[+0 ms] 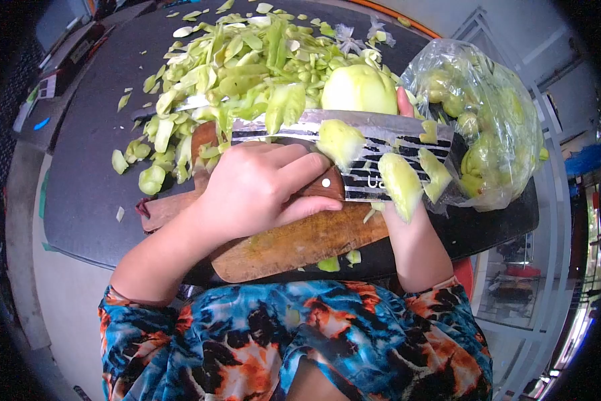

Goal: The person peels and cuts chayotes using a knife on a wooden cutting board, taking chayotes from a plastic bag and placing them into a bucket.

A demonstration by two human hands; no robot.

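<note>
a dark table (86, 174) stands on pale floor (73, 294), with white framing (539, 287) to the right.

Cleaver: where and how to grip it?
By the brown handle, coming from the left, as the left hand does. The broad, flat blade extends right from it, with green slices on its face, so gripping there would probably be slippery. I'd also keep fingers off the far edge, toward the peeled fruit.
</note>
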